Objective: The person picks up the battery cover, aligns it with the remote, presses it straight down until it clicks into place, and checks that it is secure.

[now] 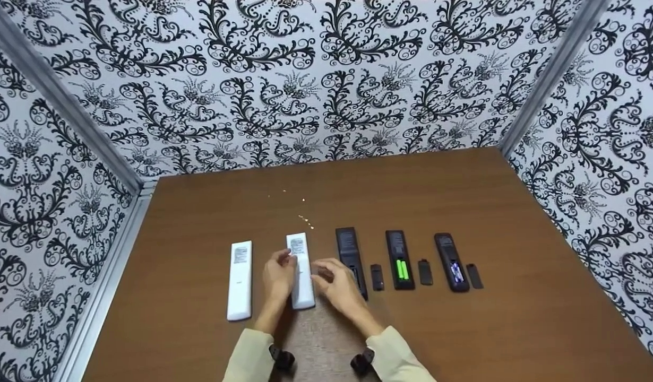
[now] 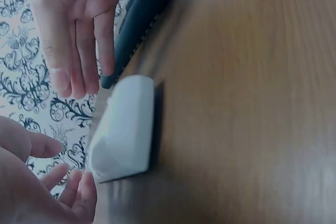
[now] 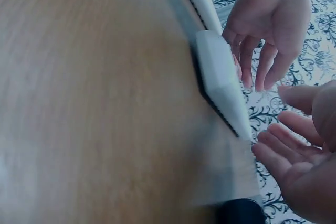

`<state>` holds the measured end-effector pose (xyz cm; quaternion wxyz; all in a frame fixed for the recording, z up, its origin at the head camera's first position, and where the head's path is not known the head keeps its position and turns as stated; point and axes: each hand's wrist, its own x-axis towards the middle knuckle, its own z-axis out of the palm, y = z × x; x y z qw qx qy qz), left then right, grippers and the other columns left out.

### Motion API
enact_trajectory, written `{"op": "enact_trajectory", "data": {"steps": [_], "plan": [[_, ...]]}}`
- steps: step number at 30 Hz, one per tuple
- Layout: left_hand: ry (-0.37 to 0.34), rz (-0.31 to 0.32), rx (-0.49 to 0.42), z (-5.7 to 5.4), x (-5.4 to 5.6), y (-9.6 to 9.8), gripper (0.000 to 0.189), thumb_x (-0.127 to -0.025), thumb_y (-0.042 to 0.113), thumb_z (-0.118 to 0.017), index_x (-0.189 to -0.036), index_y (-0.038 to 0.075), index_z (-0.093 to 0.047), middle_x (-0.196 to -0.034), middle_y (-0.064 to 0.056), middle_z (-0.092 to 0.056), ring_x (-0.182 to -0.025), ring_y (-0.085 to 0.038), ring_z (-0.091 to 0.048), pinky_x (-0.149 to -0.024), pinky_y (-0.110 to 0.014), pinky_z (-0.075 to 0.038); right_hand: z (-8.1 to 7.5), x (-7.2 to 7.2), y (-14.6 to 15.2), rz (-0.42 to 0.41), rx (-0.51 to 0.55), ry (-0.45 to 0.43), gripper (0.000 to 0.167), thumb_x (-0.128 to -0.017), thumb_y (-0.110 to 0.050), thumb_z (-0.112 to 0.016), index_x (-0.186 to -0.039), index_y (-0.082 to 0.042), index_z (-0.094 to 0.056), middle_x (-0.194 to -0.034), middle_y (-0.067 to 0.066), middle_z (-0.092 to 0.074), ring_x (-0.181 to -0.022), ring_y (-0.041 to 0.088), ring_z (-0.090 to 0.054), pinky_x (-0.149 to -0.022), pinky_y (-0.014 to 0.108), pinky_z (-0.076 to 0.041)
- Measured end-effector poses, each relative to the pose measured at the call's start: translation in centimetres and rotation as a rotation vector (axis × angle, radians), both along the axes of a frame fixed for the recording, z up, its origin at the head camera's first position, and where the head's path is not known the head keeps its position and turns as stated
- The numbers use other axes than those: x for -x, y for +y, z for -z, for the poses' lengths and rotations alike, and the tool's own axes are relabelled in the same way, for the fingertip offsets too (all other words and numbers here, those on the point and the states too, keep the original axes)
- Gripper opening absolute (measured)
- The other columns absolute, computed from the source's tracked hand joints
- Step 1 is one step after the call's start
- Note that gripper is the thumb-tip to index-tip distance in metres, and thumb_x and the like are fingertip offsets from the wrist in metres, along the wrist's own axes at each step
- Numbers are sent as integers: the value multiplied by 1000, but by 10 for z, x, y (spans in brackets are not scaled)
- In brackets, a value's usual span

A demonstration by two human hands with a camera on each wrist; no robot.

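Observation:
A white remote control (image 1: 301, 281) lies face down on the brown table, its label at the far end. My left hand (image 1: 280, 275) is at its left side, with fingers loosely bent over or beside the edge; contact is unclear. On the other side, my right hand (image 1: 338, 286) hovers with relaxed, parted fingers and holds nothing. In the left wrist view, the left hand (image 2: 39, 182) and right hand (image 2: 79, 30) flank the white remote (image 2: 126, 127). The right wrist view shows the right hand (image 3: 302, 163) apart from the remote (image 3: 223, 77).
Another white remote (image 1: 239, 281) lies to the left. Rightward are a black remote (image 1: 348, 241), a second (image 1: 396, 244) with green batteries (image 1: 402, 269), and a third (image 1: 445, 244) with batteries. Loose black covers (image 1: 377, 277) lie beside them. Patterned walls (image 1: 326, 79) border the table.

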<state>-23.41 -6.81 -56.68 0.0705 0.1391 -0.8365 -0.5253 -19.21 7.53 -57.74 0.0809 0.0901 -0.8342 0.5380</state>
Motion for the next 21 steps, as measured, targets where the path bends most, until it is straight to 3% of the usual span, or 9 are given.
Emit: {"op": "enact_trajectory", "data": {"steps": [3, 12, 18, 21], "plan": [[25, 12, -12, -5, -3, 4, 24, -89, 4, -69, -112, -3, -71, -101, -20, -73, -91, -30, -68, -79, -38, -55, -4, -2, 5, 43, -61, 70, 27, -88, -8, -74, -113, 1, -71, -116, 12, -71, -108, 29, -69, -97, 39, -55], [75, 13, 2, -11, -8, 23, 29, -85, 8, -75, -113, 0, -72, -114, -21, -70, -107, -38, -66, -92, -49, -53, -8, -10, 30, 142, -195, 186, 20, -86, -9, -77, -106, -4, -75, -112, 7, -72, -109, 27, -65, -95, 44, -52], [109, 103, -93, -8, -11, 38, 34, -86, 5, -76, -117, -4, -68, -117, -25, -69, -107, -41, -67, -87, -46, -57, -7, -15, 49, 170, -239, 213, 20, -85, -6, -78, -104, -5, -75, -112, 7, -71, -108, 28, -65, -93, 47, -51], [82, 167, -196, -7, -12, 44, 37, -87, 3, -74, -122, -7, -64, -122, -28, -66, -110, -41, -67, -79, -39, -60, -5, -17, 56, 182, -242, 234, 19, -84, -5, -78, -103, -6, -76, -110, 6, -72, -106, 27, -66, -94, 48, -51]]}}
